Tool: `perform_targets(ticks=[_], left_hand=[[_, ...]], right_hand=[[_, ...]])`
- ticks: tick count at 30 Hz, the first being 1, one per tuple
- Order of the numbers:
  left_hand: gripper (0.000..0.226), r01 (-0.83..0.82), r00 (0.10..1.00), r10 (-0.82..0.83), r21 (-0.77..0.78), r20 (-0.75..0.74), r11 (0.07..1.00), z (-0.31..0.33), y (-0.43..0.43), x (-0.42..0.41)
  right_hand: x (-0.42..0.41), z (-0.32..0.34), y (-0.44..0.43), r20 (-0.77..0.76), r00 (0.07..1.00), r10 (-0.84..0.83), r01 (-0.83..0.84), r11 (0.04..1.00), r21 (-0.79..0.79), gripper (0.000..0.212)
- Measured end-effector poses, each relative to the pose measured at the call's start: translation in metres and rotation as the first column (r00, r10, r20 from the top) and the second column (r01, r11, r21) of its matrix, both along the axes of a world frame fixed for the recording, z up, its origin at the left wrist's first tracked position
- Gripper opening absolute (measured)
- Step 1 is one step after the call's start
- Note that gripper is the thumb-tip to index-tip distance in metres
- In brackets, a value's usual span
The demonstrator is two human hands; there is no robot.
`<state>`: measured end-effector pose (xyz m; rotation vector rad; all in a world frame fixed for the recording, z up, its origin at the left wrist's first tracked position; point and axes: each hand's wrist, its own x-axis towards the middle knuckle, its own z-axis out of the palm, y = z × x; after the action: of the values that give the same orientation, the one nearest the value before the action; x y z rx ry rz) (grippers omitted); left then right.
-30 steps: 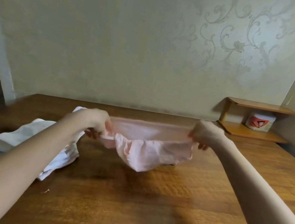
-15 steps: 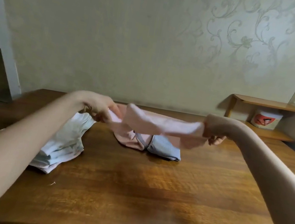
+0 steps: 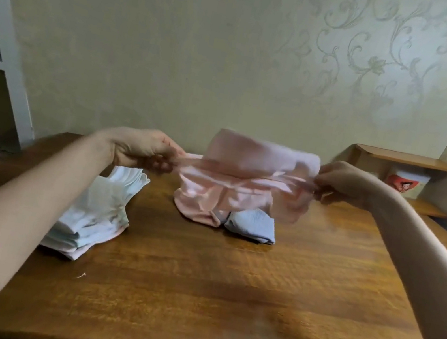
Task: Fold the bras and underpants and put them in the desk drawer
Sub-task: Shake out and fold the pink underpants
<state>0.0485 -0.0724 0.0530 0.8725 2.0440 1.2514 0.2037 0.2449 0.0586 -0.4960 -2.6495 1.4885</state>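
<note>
I hold the pink underpants (image 3: 260, 158) stretched between my two hands at the middle of the frame, lifted above the wooden desk (image 3: 222, 303). My left hand (image 3: 142, 147) pinches the left end with fingers curled in, and my right hand (image 3: 345, 182) pinches the right end the same way. The cloth is blurred, with a flap standing up above the band and a loose fold hanging at the right. Just below it on the desk lie a pink garment (image 3: 197, 206) and, touching it on the right, a pale blue folded garment (image 3: 254, 227). The hanging cloth covers their tops, so I cannot tell where the held piece ends and the lying pink one begins. Toward the lower left, partly hidden by my left forearm, lies a heap of white garments (image 3: 98, 213), with a small pale scrap (image 3: 81, 275) just below it. At the right edge stands a small wooden shelf (image 3: 406, 158) with a white tub (image 3: 403, 183) bearing a red picture. A white shelving unit (image 3: 12, 57) fills the upper left
</note>
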Motion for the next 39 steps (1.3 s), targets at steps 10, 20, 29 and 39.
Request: perform_targets(ticks=[10,20,29,39], left_hand=[[0.015,0.105,0.924,-0.117,-0.052,-0.364,0.993,-0.024,0.061,0.056],[0.055,-0.093,0.686,-0.141,-0.279,-0.713,0.956,-0.069,0.061,0.027],[0.029,-0.36,0.501,-0.098,-0.309,-0.86,0.88,-0.083,0.052,0.007],[0.029,-0.112,0.994,0.092,0.588,0.065,0.801,-0.027,0.017,0.007]], right_hand=[[-0.012,-0.028,-0.103,-0.153,0.889,0.431,-0.345,0.852,0.394,0.049],[-0.001,-0.015,-0.091,-0.358,0.845,0.397,-0.308,0.909,0.282,0.01],[0.026,0.009,-0.022,-0.62,0.661,0.421,-0.705,0.631,-0.324,0.025],[0.029,-0.023,0.023,-0.448,0.853,0.269,-0.371,0.915,-0.157,0.025]])
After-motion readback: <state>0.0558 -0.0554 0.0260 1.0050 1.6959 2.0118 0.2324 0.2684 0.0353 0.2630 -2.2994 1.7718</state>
